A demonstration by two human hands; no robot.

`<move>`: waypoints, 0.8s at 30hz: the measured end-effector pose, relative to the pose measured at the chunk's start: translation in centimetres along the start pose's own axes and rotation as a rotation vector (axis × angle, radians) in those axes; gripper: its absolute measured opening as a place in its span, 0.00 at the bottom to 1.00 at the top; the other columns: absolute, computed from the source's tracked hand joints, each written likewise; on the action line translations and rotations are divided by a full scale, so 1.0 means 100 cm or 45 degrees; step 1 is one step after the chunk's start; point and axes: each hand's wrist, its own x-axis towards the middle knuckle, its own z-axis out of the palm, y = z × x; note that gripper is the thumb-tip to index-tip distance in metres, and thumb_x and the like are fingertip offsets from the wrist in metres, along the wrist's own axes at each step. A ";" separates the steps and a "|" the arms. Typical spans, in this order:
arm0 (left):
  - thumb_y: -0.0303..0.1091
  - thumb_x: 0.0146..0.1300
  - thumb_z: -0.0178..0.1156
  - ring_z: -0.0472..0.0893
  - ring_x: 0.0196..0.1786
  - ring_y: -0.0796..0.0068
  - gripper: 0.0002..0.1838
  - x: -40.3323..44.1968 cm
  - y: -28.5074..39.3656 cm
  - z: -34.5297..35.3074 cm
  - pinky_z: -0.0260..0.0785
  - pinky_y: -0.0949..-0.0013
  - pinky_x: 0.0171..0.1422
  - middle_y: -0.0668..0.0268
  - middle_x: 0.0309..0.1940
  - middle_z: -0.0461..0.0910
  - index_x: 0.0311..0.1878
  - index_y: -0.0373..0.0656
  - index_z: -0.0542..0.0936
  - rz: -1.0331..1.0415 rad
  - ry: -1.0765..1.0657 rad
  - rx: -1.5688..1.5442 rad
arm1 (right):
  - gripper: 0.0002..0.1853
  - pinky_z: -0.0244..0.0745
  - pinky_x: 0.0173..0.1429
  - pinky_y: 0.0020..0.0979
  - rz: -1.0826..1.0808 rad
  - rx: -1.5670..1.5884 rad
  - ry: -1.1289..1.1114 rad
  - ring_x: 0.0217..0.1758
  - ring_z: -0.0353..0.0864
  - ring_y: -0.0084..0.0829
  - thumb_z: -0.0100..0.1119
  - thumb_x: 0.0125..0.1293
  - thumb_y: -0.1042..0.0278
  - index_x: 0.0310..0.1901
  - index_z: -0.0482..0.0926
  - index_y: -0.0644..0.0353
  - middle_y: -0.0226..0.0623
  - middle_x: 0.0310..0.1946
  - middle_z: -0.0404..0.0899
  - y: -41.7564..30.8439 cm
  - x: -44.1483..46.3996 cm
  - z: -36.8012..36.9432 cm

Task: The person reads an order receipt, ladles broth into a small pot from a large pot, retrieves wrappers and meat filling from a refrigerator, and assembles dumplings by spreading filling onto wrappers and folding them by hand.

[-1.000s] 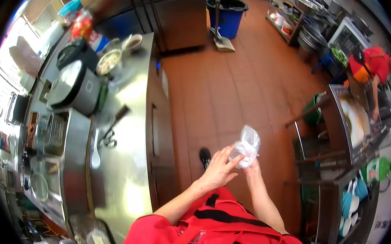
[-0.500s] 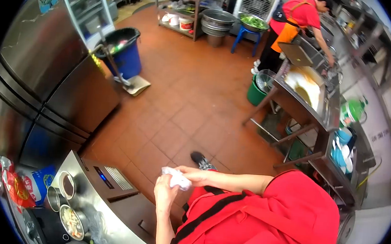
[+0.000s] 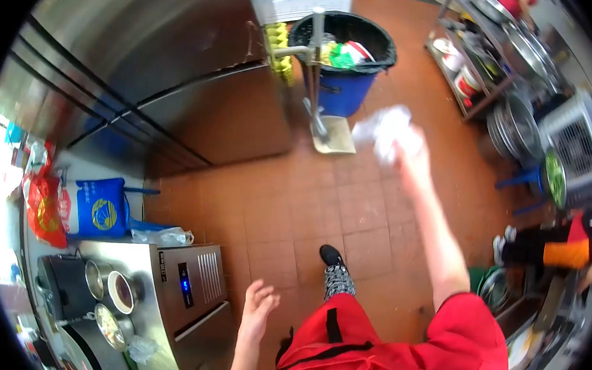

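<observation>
My right hand (image 3: 413,159) is stretched forward over the floor, closed on a crumpled white plastic bag (image 3: 388,131) that is blurred by motion. Beyond the bag stands a blue bin (image 3: 348,95) with a black liner, its top filled with rubbish. A long-handled dustpan (image 3: 334,136) leans in front of the bin. Lower in view, my left hand (image 3: 258,311) is raised beside the steel counter, its fingers apart and holding nothing.
On the left, a steel counter (image 3: 153,344) carries metal bowls (image 3: 112,327) of food. A large steel fridge (image 3: 198,101) stands behind it. At right are a rack (image 3: 481,81), stacked basins (image 3: 512,129) and a co-worker in red (image 3: 587,239).
My hands have separated. The right one has swung forward towards the bin with the white bag, while the left has let go and opened. The view has turned left, and I have stepped nearer.
</observation>
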 end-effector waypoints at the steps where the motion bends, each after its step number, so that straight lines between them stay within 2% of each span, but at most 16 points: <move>1: 0.26 0.66 0.56 0.76 0.50 0.71 0.23 -0.004 -0.005 -0.005 0.70 0.70 0.56 0.59 0.52 0.72 0.62 0.45 0.64 -0.070 0.056 0.000 | 0.23 0.72 0.31 0.24 -0.233 -0.181 -0.003 0.37 0.76 0.19 0.60 0.61 0.66 0.57 0.67 0.58 0.30 0.42 0.76 0.000 0.078 0.004; 2: 0.26 0.66 0.56 0.77 0.48 0.72 0.18 -0.010 -0.014 -0.011 0.71 0.70 0.54 0.60 0.49 0.74 0.58 0.42 0.68 -0.122 0.104 -0.005 | 0.27 0.72 0.30 0.25 -0.315 -0.157 -0.017 0.35 0.76 0.19 0.63 0.59 0.65 0.58 0.65 0.59 0.32 0.41 0.76 -0.006 0.153 0.012; 5: 0.25 0.65 0.57 0.78 0.46 0.73 0.16 -0.019 -0.030 -0.001 0.71 0.70 0.53 0.61 0.48 0.76 0.56 0.40 0.70 -0.335 0.206 -0.018 | 0.51 0.79 0.38 0.37 -0.737 -1.106 0.236 0.51 0.79 0.37 0.73 0.48 0.56 0.69 0.52 0.62 0.53 0.54 0.74 0.032 0.369 0.037; 7: 0.26 0.65 0.57 0.78 0.47 0.73 0.16 -0.020 -0.027 0.015 0.71 0.71 0.52 0.61 0.47 0.76 0.55 0.39 0.71 -0.396 0.278 -0.022 | 0.55 0.79 0.47 0.40 -0.355 -1.130 0.101 0.60 0.73 0.45 0.74 0.45 0.53 0.71 0.49 0.62 0.59 0.59 0.69 0.012 0.384 0.069; 10: 0.28 0.67 0.56 0.76 0.43 0.75 0.17 -0.019 -0.035 0.030 0.70 0.73 0.49 0.63 0.43 0.77 0.57 0.38 0.70 -0.336 0.309 -0.102 | 0.37 0.76 0.40 0.31 -0.861 -1.252 -0.264 0.42 0.81 0.33 0.61 0.57 0.56 0.66 0.62 0.62 0.44 0.46 0.78 0.141 0.412 0.025; 11: 0.30 0.68 0.55 0.75 0.41 0.77 0.17 -0.020 -0.041 0.032 0.70 0.73 0.46 0.65 0.41 0.77 0.58 0.38 0.69 -0.302 0.313 -0.036 | 0.31 0.74 0.36 0.29 -0.344 -1.145 -0.517 0.33 0.78 0.26 0.58 0.62 0.55 0.64 0.66 0.62 0.37 0.38 0.78 0.163 0.370 0.025; 13: 0.37 0.68 0.56 0.75 0.42 0.79 0.19 -0.009 -0.042 0.032 0.71 0.72 0.47 0.66 0.42 0.78 0.58 0.38 0.71 -0.189 0.278 0.080 | 0.25 0.72 0.36 0.29 0.417 -0.932 -0.704 0.36 0.76 0.24 0.54 0.67 0.53 0.59 0.71 0.61 0.34 0.34 0.77 0.221 0.267 0.001; 14: 0.37 0.68 0.56 0.74 0.45 0.77 0.20 -0.014 -0.040 0.035 0.71 0.71 0.49 0.66 0.45 0.76 0.59 0.39 0.70 -0.173 0.301 0.149 | 0.24 0.74 0.37 0.31 0.445 -0.770 -0.598 0.38 0.77 0.27 0.55 0.66 0.54 0.57 0.72 0.63 0.37 0.40 0.78 0.239 0.182 -0.006; 15: 0.39 0.68 0.56 0.75 0.49 0.76 0.21 -0.009 -0.030 0.034 0.71 0.71 0.51 0.64 0.49 0.77 0.60 0.40 0.70 -0.095 0.315 0.258 | 0.26 0.76 0.43 0.33 0.365 -1.033 -0.731 0.43 0.77 0.31 0.56 0.66 0.58 0.60 0.69 0.65 0.43 0.47 0.77 0.355 0.165 -0.084; 16: 0.40 0.68 0.55 0.76 0.49 0.73 0.21 -0.027 -0.009 0.038 0.71 0.70 0.52 0.63 0.51 0.77 0.60 0.42 0.70 -0.079 0.352 0.385 | 0.27 0.79 0.46 0.36 0.478 -1.372 -1.098 0.45 0.78 0.35 0.57 0.65 0.62 0.62 0.66 0.65 0.44 0.50 0.76 0.340 0.094 -0.093; 17: 0.42 0.67 0.55 0.76 0.49 0.73 0.20 -0.038 0.012 0.035 0.72 0.68 0.52 0.62 0.51 0.77 0.59 0.46 0.71 -0.202 0.398 0.379 | 0.32 0.77 0.47 0.34 0.851 -0.837 -0.971 0.47 0.76 0.36 0.57 0.62 0.66 0.65 0.61 0.70 0.47 0.52 0.73 0.343 0.020 -0.116; 18: 0.42 0.67 0.54 0.76 0.49 0.73 0.19 -0.047 0.006 0.032 0.72 0.67 0.52 0.63 0.49 0.77 0.58 0.47 0.72 -0.247 0.443 0.316 | 0.29 0.76 0.45 0.32 1.090 -0.987 -1.108 0.43 0.76 0.31 0.59 0.61 0.68 0.63 0.66 0.66 0.42 0.45 0.75 0.322 -0.024 -0.128; 20: 0.41 0.67 0.54 0.77 0.49 0.73 0.18 -0.075 -0.043 0.008 0.72 0.67 0.51 0.64 0.47 0.78 0.58 0.46 0.72 -0.054 0.547 0.320 | 0.09 0.73 0.33 0.27 1.220 -0.467 -0.949 0.34 0.76 0.22 0.59 0.61 0.65 0.42 0.79 0.56 0.28 0.28 0.75 0.301 -0.123 -0.169; 21: 0.40 0.67 0.54 0.77 0.48 0.73 0.18 -0.087 -0.062 0.000 0.72 0.67 0.51 0.64 0.47 0.78 0.58 0.46 0.72 -0.055 0.582 0.241 | 0.08 0.74 0.32 0.25 1.445 -0.811 -1.131 0.34 0.76 0.22 0.60 0.61 0.65 0.39 0.79 0.56 0.29 0.28 0.75 0.282 -0.144 -0.154; 23: 0.40 0.67 0.54 0.77 0.47 0.74 0.17 -0.130 -0.107 -0.019 0.72 0.68 0.49 0.64 0.45 0.78 0.57 0.45 0.72 -0.045 0.646 0.118 | 0.06 0.73 0.31 0.24 1.318 -1.140 -1.546 0.32 0.76 0.22 0.60 0.60 0.65 0.36 0.78 0.56 0.29 0.27 0.75 0.234 -0.163 -0.110; 24: 0.40 0.67 0.54 0.77 0.45 0.75 0.17 -0.151 -0.114 -0.024 0.73 0.69 0.46 0.65 0.42 0.77 0.56 0.44 0.72 -0.147 0.659 -0.013 | 0.04 0.72 0.31 0.23 0.975 -1.075 -1.760 0.30 0.76 0.22 0.59 0.60 0.66 0.34 0.78 0.56 0.29 0.26 0.75 0.226 -0.169 -0.097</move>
